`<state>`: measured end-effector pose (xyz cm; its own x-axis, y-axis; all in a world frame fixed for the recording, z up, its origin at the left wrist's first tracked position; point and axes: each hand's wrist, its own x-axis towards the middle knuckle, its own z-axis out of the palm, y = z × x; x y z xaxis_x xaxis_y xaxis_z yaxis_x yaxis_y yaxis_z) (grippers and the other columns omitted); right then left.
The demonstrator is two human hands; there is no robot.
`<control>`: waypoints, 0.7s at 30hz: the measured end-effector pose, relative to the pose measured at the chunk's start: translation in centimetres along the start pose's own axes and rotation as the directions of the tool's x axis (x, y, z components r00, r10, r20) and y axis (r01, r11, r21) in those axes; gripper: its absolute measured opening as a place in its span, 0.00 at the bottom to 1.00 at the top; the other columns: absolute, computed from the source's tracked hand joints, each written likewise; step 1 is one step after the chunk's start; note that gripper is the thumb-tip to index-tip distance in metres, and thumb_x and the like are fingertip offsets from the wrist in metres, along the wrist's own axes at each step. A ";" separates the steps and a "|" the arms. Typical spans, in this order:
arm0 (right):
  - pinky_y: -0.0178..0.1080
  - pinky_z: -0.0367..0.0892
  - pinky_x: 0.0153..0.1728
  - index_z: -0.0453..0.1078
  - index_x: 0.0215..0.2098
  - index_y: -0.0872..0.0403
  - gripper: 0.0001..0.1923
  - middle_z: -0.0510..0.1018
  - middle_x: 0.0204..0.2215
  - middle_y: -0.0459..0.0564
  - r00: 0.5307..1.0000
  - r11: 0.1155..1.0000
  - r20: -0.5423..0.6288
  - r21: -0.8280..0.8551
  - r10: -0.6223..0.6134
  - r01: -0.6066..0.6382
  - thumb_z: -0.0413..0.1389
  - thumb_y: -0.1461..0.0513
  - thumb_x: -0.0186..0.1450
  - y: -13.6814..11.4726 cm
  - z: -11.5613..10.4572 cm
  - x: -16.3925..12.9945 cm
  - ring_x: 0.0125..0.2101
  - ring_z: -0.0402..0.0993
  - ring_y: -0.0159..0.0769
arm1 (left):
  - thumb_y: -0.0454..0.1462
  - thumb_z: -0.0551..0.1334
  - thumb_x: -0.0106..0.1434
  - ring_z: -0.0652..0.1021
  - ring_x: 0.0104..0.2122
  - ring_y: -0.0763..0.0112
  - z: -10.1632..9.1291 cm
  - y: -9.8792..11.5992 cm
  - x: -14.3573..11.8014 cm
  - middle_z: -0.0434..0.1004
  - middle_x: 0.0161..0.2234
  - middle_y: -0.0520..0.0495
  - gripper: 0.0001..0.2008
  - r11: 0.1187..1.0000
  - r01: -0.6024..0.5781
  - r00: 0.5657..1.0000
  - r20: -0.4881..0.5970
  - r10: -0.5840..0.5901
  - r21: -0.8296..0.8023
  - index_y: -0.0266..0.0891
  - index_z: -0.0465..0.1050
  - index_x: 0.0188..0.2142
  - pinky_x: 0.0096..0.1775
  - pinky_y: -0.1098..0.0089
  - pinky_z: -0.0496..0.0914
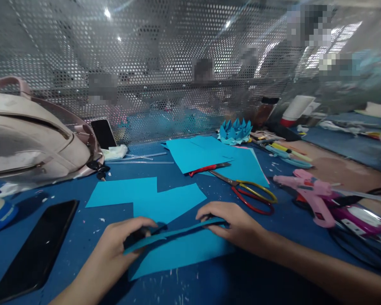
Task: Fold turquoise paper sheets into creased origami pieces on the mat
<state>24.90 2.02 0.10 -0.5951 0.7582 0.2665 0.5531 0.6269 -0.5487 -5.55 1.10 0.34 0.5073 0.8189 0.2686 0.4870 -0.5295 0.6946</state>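
Scissors [247,191] and glue gun [307,190] rightward

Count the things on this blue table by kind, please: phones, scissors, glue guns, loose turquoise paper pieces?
Phones: 2, a flat one and one leaning on the mesh
Scissors: 1
Glue guns: 1, pink
Turquoise paper pieces: about 4, counting the strip held by left hand and right hand
Total: about 8

You have one view only, from the camera on your head, looking forward and down across the blue bench [82,237]. It sits close: your forearms enter from the bottom edge. Ahead it faces the perforated metal screen [165,63]; what lies behind that seems to be another workspace, too blurred to tell.
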 end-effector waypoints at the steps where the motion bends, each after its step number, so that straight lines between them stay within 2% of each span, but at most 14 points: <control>1: 0.34 0.68 0.42 0.72 0.42 0.53 0.09 0.79 0.39 0.49 1.000 0.999 -0.023 0.026 -0.019 0.020 0.53 0.67 0.65 0.1 0.0 0.0 0.39 0.75 0.34 | 0.39 0.60 0.65 0.81 0.34 0.66 -0.1 -0.1 0.1 0.82 0.36 0.49 0.08 1.000 -0.019 1.000 -0.015 0.019 -0.010 0.45 0.75 0.43 0.32 0.72 0.76; 4: 0.38 0.66 0.42 0.71 0.44 0.53 0.09 0.79 0.38 0.51 0.983 0.988 -0.113 0.029 -0.147 0.152 0.52 0.66 0.67 0.3 -0.1 -0.1 0.39 0.74 0.36 | 0.37 0.58 0.67 0.80 0.33 0.66 -0.8 0.0 -0.1 0.81 0.35 0.48 0.07 0.983 -0.163 0.980 -0.101 0.171 0.088 0.44 0.74 0.42 0.32 0.70 0.75; 7: 0.41 0.64 0.44 0.70 0.48 0.54 0.11 0.79 0.40 0.52 0.938 0.953 -0.175 -0.086 -0.300 0.289 0.48 0.64 0.71 0.1 -0.8 -0.3 0.40 0.72 0.37 | 0.36 0.51 0.71 0.79 0.36 0.65 -1.5 0.5 -1.0 0.81 0.34 0.48 0.12 0.887 -0.311 0.908 -0.168 0.384 0.343 0.44 0.75 0.41 0.39 0.65 0.74; 9: 0.41 0.63 0.43 0.70 0.48 0.53 0.13 0.79 0.40 0.50 0.919 0.922 -0.143 -0.191 -0.367 0.338 0.45 0.64 0.73 -0.1 -1.3 -0.4 0.40 0.71 0.37 | 0.35 0.49 0.72 0.79 0.40 0.64 -1.4 0.8 -1.8 0.82 0.36 0.49 0.15 0.783 -0.365 0.873 -0.106 0.475 0.504 0.45 0.75 0.44 0.46 0.61 0.71; 12: 0.38 0.62 0.39 0.71 0.42 0.52 0.11 0.79 0.33 0.46 0.924 0.893 0.022 -0.251 -0.382 0.375 0.46 0.64 0.73 -0.2 -2.1 -0.2 0.34 0.70 0.33 | 0.33 0.47 0.72 0.79 0.42 0.64 -0.5 0.9 -2.4 0.83 0.39 0.50 0.18 0.642 -0.431 0.844 0.033 0.535 0.634 0.45 0.75 0.45 0.52 0.58 0.67; 14: 0.38 0.61 0.38 0.71 0.39 0.53 0.11 0.79 0.33 0.45 0.910 0.879 0.168 -0.244 -0.378 0.410 0.47 0.63 0.72 -0.1 -2.5 0.0 0.33 0.70 0.32 | 0.33 0.45 0.73 0.80 0.39 0.64 0.2 0.9 -2.2 0.83 0.38 0.49 0.20 0.584 -0.513 0.813 0.136 0.566 0.629 0.43 0.76 0.42 0.50 0.59 0.69; 17: 0.40 0.61 0.37 0.70 0.40 0.53 0.14 0.78 0.35 0.49 0.855 0.853 0.337 -0.210 -0.395 0.477 0.42 0.64 0.73 -0.1 -3.1 0.0 0.34 0.70 0.34 | 0.32 0.41 0.73 0.81 0.31 0.66 0.6 1.3 -1.3 0.84 0.34 0.51 0.24 0.510 -0.641 0.736 0.270 0.621 0.574 0.42 0.76 0.35 0.40 0.63 0.74; 19: 0.40 0.60 0.35 0.70 0.38 0.54 0.14 0.77 0.34 0.50 0.841 0.853 0.370 -0.194 -0.395 0.485 0.42 0.61 0.72 -0.2 -3.2 -0.1 0.32 0.70 0.34 | 0.30 0.40 0.72 0.81 0.29 0.67 0.4 1.9 -0.8 0.84 0.33 0.53 0.25 0.455 -0.700 0.689 0.354 0.632 0.550 0.42 0.76 0.34 0.35 0.66 0.74; 21: 0.40 0.60 0.35 0.70 0.36 0.53 0.14 0.77 0.32 0.49 0.856 0.864 0.349 -0.194 -0.382 0.465 0.46 0.57 0.71 -0.4 -3.2 -0.3 0.31 0.70 0.34 | 0.30 0.42 0.73 0.81 0.28 0.69 0.0 2.3 -0.6 0.84 0.33 0.55 0.23 0.435 -0.745 0.654 0.426 0.625 0.506 0.42 0.76 0.35 0.34 0.68 0.74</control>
<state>26.67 2.13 2.77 -0.9241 0.3468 0.1605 0.3144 0.9287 -0.1964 -4.71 -0.61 1.73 0.9392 0.1104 0.3252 0.1936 -0.9523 -0.2358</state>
